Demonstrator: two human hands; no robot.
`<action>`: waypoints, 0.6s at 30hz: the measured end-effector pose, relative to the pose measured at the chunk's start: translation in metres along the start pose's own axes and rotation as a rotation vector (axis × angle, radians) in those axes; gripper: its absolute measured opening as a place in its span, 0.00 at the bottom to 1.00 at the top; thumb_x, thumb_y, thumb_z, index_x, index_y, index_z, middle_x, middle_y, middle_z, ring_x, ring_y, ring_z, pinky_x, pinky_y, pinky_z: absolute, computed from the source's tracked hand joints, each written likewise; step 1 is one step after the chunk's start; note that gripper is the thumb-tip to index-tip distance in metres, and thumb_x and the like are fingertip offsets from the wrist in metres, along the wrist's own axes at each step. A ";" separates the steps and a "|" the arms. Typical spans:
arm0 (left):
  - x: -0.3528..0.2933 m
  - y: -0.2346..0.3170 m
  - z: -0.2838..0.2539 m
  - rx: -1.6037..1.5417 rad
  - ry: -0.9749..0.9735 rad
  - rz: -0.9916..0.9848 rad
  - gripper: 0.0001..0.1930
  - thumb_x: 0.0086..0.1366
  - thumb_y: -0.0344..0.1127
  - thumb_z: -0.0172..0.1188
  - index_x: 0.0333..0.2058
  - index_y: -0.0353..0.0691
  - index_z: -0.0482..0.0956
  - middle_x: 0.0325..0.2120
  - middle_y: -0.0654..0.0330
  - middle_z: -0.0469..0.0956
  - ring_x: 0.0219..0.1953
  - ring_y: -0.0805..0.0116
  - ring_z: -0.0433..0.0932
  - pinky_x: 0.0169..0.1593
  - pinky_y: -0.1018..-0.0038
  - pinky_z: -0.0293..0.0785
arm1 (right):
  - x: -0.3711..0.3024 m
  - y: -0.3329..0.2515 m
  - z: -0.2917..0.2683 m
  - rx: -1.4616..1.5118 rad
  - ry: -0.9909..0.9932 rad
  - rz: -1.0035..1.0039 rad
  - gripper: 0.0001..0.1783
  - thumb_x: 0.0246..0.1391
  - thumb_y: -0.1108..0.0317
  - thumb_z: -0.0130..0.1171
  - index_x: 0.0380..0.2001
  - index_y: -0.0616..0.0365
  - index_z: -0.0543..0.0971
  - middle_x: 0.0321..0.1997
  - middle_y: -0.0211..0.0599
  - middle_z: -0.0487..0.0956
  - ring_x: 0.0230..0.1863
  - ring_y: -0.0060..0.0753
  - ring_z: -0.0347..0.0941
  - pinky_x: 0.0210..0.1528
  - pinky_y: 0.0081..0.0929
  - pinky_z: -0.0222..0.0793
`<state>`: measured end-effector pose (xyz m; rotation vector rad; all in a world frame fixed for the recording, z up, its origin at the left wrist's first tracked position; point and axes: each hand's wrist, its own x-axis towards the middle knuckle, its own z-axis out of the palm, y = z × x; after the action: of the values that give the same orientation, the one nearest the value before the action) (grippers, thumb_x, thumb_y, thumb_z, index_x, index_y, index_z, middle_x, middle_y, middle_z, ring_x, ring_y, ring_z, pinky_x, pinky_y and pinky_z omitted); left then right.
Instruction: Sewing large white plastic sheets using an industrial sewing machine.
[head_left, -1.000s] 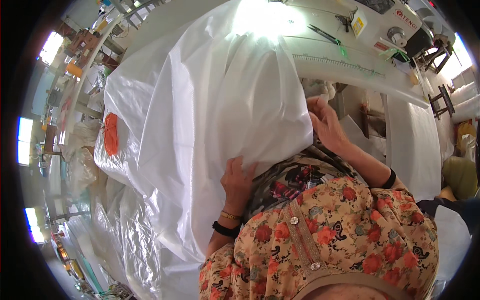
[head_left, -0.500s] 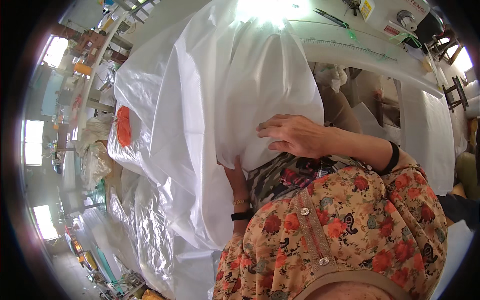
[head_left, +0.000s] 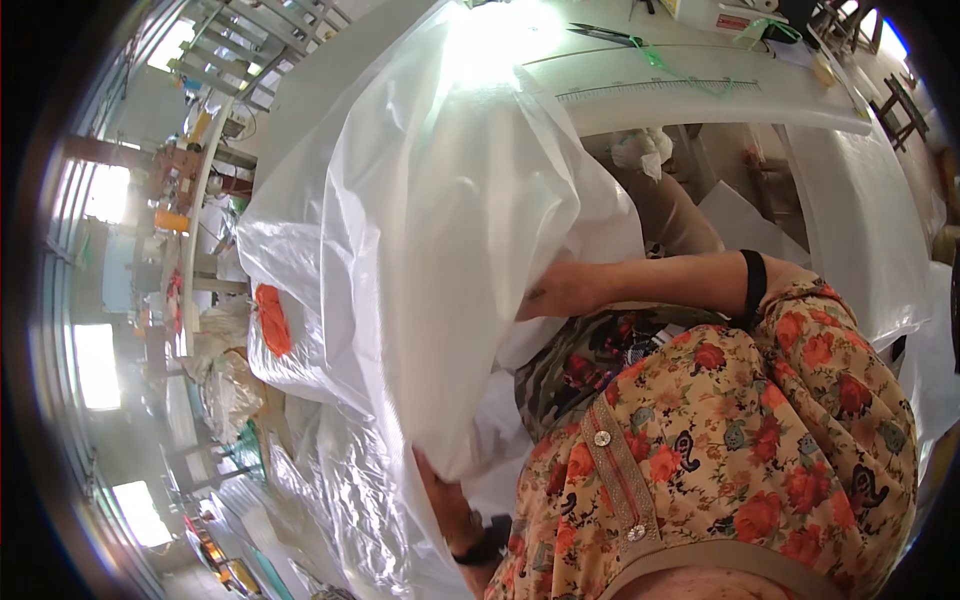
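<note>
A large translucent white plastic sheet (head_left: 440,260) drapes from the table in front of me down over my lap, in long folds. Low on its near edge is my left hand (head_left: 447,505), closed on the sheet, its fingertips covered by the plastic. My right hand (head_left: 568,290) reaches in from the right, its fingers bent and closed at the sheet's right-hand fold; the fingertips are partly hidden. A bright lamp glare (head_left: 505,40) washes out the sheet's far end.
A ruler scale (head_left: 660,90) runs along the table edge (head_left: 720,115). Dark snips (head_left: 605,35) with green string lie beyond it. An orange-red bundle (head_left: 272,320) rests on plastic at left. More sheeting (head_left: 860,230) hangs at right, near a dark stool (head_left: 900,110).
My left hand has moved down toward me, drawing the sheet's edge along. My right hand, spread flat over the sheet before, has come slightly lower with its fingers curled in. The view has shifted.
</note>
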<state>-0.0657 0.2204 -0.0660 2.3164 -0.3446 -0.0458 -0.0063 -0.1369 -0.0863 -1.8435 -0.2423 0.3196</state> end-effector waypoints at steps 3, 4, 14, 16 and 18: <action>-0.017 0.042 -0.016 -0.513 0.124 -0.154 0.29 0.66 0.27 0.54 0.63 0.28 0.56 0.60 0.47 0.63 0.58 0.55 0.66 0.61 0.64 0.64 | 0.019 0.015 0.021 0.231 -0.033 -0.184 0.18 0.55 0.62 0.56 0.44 0.63 0.77 0.42 0.43 0.80 0.39 0.35 0.77 0.45 0.30 0.72; -0.019 0.049 -0.016 -0.450 0.190 -0.171 0.24 0.70 0.34 0.45 0.61 0.30 0.59 0.58 0.49 0.66 0.57 0.58 0.68 0.60 0.65 0.66 | 0.021 0.013 0.027 0.235 -0.023 -0.195 0.18 0.55 0.62 0.56 0.44 0.63 0.77 0.42 0.43 0.80 0.39 0.35 0.77 0.45 0.30 0.72; 0.016 0.078 -0.047 0.160 0.300 -0.037 0.25 0.63 0.27 0.54 0.59 0.29 0.64 0.56 0.46 0.68 0.54 0.58 0.71 0.59 0.68 0.65 | -0.027 -0.057 0.022 0.535 -0.285 0.056 0.21 0.61 0.56 0.51 0.44 0.65 0.76 0.35 0.41 0.83 0.32 0.28 0.78 0.40 0.25 0.73; 0.034 0.076 -0.052 0.325 0.261 -0.025 0.20 0.64 0.28 0.54 0.55 0.28 0.70 0.51 0.49 0.73 0.51 0.61 0.74 0.57 0.70 0.66 | -0.035 -0.058 0.029 0.342 -0.521 0.129 0.22 0.62 0.53 0.53 0.44 0.64 0.77 0.34 0.36 0.82 0.32 0.23 0.76 0.40 0.26 0.72; 0.062 0.028 -0.058 -0.026 0.342 -0.104 0.18 0.65 0.29 0.54 0.53 0.29 0.72 0.48 0.51 0.75 0.49 0.62 0.74 0.56 0.72 0.67 | -0.027 -0.049 0.032 0.311 -0.588 -0.022 0.23 0.61 0.53 0.53 0.43 0.65 0.76 0.32 0.35 0.81 0.31 0.24 0.76 0.39 0.27 0.71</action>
<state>-0.0042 0.2266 -0.0011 2.2634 -0.0496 0.2892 -0.0430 -0.1030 -0.0460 -1.4038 -0.5804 0.8359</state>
